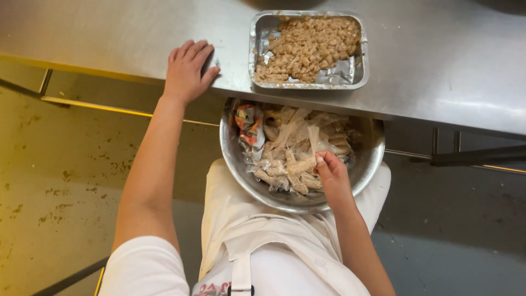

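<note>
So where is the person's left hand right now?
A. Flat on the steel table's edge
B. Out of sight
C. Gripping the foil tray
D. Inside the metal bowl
A: the left hand lies palm down on the steel table, left of the foil tray and apart from it, while the right hand holds a wrapped roll in the metal bowl.

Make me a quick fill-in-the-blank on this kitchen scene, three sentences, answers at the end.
1. The left hand lies flat on the steel ____.
2. The foil tray of brown pieces sits on the table, while the round metal ____ sits on the person's lap.
3. The right hand grips a wrapped roll inside the bowl, among clear ____ wrappers.

Missing words: table; bowl; plastic
</note>
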